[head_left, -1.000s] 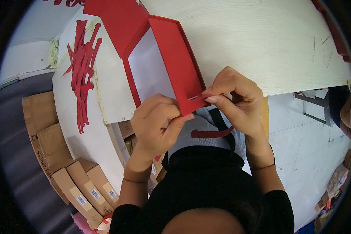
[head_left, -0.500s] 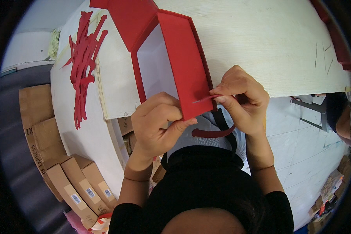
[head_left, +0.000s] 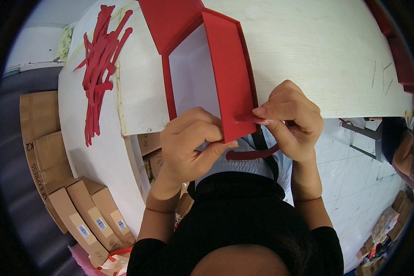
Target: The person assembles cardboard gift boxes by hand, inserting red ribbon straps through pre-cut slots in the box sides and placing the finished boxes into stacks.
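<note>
An open red box [head_left: 234, 78] with a white inside lies tilted at the table's near edge, its lid [head_left: 172, 20] folded back toward the far left. My left hand [head_left: 193, 149] is closed on the box's near end, fingers inside the wall and thumb outside. At the box's near right corner, my right hand [head_left: 294, 122] pinches a red ribbon [head_left: 254, 155]. One end of the ribbon lies against the side wall, where a thin pale slit shows. Its other, rounded end hangs in a curve below the box, above my lap.
A heap of red ribbons [head_left: 99, 69] lies on the white table [head_left: 317, 60] at the left. Brown cartons [head_left: 89, 221] stand at lower left. A grey metal frame [head_left: 365, 131] and part of another person [head_left: 402, 147] are at the right. Red boxes [head_left: 402, 60] sit at the far right edge.
The box and both hands have shifted slightly to the right in the picture, as has the ribbon heap. My right fingers have come closer over the ribbon at the box wall, still pinching it.
</note>
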{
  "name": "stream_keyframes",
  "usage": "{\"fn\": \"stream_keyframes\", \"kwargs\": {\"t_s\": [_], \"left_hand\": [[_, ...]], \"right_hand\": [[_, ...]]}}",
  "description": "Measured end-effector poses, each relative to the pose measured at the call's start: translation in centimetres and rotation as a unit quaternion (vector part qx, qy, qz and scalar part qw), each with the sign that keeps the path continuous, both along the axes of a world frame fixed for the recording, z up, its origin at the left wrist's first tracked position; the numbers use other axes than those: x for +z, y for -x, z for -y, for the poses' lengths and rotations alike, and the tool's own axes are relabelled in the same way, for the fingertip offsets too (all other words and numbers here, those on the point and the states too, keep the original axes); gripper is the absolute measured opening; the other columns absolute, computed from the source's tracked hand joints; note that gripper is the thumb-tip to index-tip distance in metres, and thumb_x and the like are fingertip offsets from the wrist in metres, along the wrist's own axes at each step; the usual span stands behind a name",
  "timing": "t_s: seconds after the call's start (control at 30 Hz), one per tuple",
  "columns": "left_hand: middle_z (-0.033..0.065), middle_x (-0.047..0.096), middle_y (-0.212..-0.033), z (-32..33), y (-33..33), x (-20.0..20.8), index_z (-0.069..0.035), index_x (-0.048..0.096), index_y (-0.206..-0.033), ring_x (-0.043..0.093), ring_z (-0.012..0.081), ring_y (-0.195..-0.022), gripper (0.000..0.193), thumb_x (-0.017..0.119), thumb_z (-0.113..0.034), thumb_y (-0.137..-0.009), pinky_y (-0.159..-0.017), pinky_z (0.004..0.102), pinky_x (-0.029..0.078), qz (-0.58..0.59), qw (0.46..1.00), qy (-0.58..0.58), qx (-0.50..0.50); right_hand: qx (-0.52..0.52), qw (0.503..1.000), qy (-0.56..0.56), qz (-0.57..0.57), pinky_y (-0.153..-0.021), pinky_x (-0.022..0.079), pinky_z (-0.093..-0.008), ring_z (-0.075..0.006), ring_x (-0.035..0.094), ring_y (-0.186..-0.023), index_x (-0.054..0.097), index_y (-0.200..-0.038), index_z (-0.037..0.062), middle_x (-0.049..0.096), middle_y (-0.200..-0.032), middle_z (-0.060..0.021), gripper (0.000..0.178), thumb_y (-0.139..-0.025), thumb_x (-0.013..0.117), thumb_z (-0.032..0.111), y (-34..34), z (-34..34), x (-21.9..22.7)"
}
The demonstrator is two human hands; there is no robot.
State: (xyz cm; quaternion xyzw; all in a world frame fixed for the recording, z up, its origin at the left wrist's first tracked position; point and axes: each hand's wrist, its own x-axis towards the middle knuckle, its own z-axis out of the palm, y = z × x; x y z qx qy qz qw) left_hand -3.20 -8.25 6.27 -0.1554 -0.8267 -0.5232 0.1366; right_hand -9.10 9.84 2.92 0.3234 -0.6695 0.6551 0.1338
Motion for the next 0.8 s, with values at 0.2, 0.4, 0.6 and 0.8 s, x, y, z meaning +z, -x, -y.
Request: {"fn": "stream_keyframes", "kwargs": {"t_s": [0.2, 0.4, 0.6, 0.8], "left_hand": [[0.0044, 0.059, -0.065, -0.1, -0.1, 0.3, -0.006, 0.06, -0.068, 0.055, 0.0145, -0.057, 0.017, 0.077, -0.009, -0.065, -0.048, 0.0245, 0.039, 0.027, 1.0, -0.007, -0.003], [0.006, 0.055, -0.064, -0.5, 0.4, 0.2, -0.003, 0.055, -0.066, 0.05, 0.0154, -0.054, 0.025, 0.08, -0.008, -0.062, -0.049, 0.0253, 0.036, 0.0, 0.997, 0.065, -0.035], [0.0061, 0.055, -0.064, -1.2, 0.6, -0.1, -0.004, 0.055, -0.065, 0.05, 0.0161, -0.054, 0.025, 0.079, -0.011, -0.063, -0.048, 0.0254, 0.036, 0.028, 0.994, 0.094, -0.042], [0.0074, 0.056, -0.066, -1.1, 0.7, 0.2, -0.001, 0.058, -0.071, 0.053, 0.018, -0.059, 0.022, 0.077, -0.01, -0.065, -0.053, 0.0268, 0.041, 0.095, 0.986, 0.121, -0.063]], "right_hand": [[-0.003, 1.0, -0.018, -0.02, -0.054, 0.043, -0.027, -0.018, 0.055, -0.062, 0.066, -0.074, 0.0035, 0.061, -0.069, -0.0055, 0.013, -0.062, 0.071, 0.002, -0.2, -0.1, 0.0], [-0.045, 0.983, -0.153, -0.086, -0.048, 0.043, -0.0274, -0.0187, 0.052, -0.06, 0.064, -0.075, 0.0038, 0.057, -0.068, -0.0047, 0.019, -0.056, 0.067, 0.002, -0.6, -1.4, 0.9], [-0.07, 0.972, -0.211, -0.076, -0.048, 0.043, -0.0287, -0.0186, 0.052, -0.06, 0.062, -0.074, 0.0034, 0.056, -0.068, -0.0044, 0.021, -0.053, 0.066, 0.002, -1.3, -1.9, 0.8], [-0.045, 0.974, -0.218, -0.048, -0.05, 0.043, -0.0295, -0.0202, 0.051, -0.06, 0.061, -0.073, 0.0029, 0.053, -0.067, -0.0056, 0.021, -0.053, 0.066, 0.0, -1.3, -2.1, 0.1]]}}
